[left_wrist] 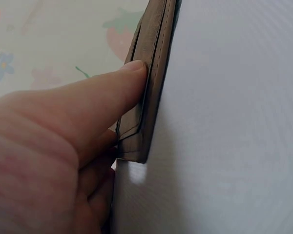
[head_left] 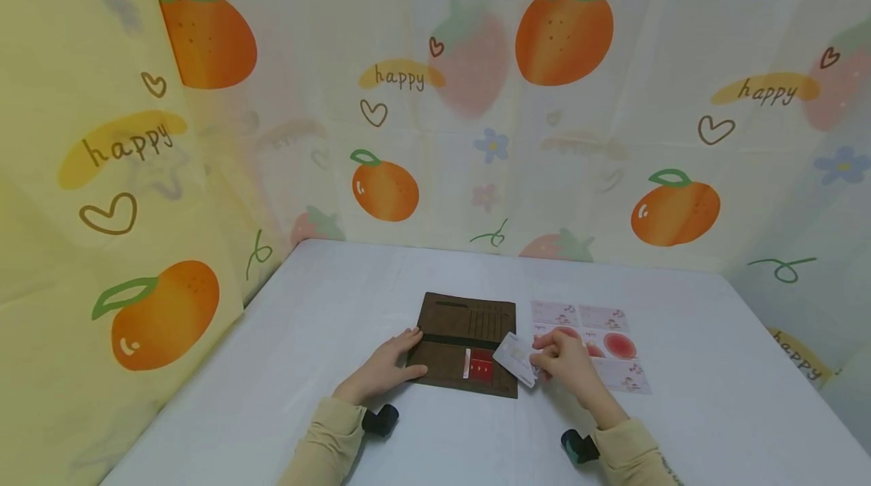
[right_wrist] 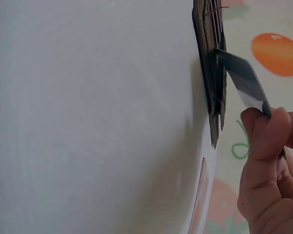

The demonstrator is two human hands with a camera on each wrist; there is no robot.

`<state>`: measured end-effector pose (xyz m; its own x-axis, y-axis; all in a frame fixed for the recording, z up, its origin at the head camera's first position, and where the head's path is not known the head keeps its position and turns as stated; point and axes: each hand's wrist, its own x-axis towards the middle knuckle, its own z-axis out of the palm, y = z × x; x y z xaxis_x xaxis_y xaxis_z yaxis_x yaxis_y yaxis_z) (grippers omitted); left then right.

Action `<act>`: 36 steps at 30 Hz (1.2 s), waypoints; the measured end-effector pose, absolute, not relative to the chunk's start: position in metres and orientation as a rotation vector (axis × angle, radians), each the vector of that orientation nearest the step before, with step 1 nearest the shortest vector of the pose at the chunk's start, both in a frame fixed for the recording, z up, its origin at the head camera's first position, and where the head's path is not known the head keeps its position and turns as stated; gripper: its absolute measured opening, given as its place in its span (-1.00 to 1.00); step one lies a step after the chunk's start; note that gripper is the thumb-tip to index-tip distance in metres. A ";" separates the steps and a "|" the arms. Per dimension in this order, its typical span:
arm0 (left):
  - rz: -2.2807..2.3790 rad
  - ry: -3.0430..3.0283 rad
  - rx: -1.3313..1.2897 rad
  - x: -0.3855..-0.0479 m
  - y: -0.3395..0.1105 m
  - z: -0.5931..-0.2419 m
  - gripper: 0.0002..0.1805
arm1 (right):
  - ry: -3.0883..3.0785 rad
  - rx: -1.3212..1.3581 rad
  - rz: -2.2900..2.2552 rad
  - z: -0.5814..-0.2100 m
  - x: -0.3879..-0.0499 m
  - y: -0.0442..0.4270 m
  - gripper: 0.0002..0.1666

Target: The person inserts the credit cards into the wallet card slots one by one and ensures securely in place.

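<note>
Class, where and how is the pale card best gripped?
Likely pinch the pale card by its right end, from the right, as the right hand does: it is thin and flat, and its left end overlaps the open brown wallet.

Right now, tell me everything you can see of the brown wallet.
The wallet lies open on the white table, dark brown and leather-like, with stitched edges and a dark band along the fold. Its far half shows card slots; its near half carries a red-and-white card. The left hand rests on its left side. A pale card pinched by the right hand overlaps its right edge; whether it sits in a slot is unclear.
</note>
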<state>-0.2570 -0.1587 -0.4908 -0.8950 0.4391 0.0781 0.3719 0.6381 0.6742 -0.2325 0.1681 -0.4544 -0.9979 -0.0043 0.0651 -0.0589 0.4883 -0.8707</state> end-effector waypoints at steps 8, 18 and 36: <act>1.097 2.763 0.683 -0.257 -0.159 -0.491 -0.22 | -2.730 0.034 1.588 -0.454 -0.230 0.166 -0.85; 1.103 2.756 0.704 -0.256 -0.158 -0.489 -0.23 | -2.845 0.099 1.541 -0.456 -0.230 0.168 -0.90; 1.103 2.750 0.688 -0.255 -0.157 -0.488 -0.22 | -2.887 0.132 1.388 -0.461 -0.242 0.156 -0.90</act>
<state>-0.2546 -0.1573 -0.4876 -0.8930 0.4440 0.0736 0.3718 0.6357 0.6765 -0.2418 0.1559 -0.4610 -0.9946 -0.1017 -0.0223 -0.0461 0.6222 -0.7815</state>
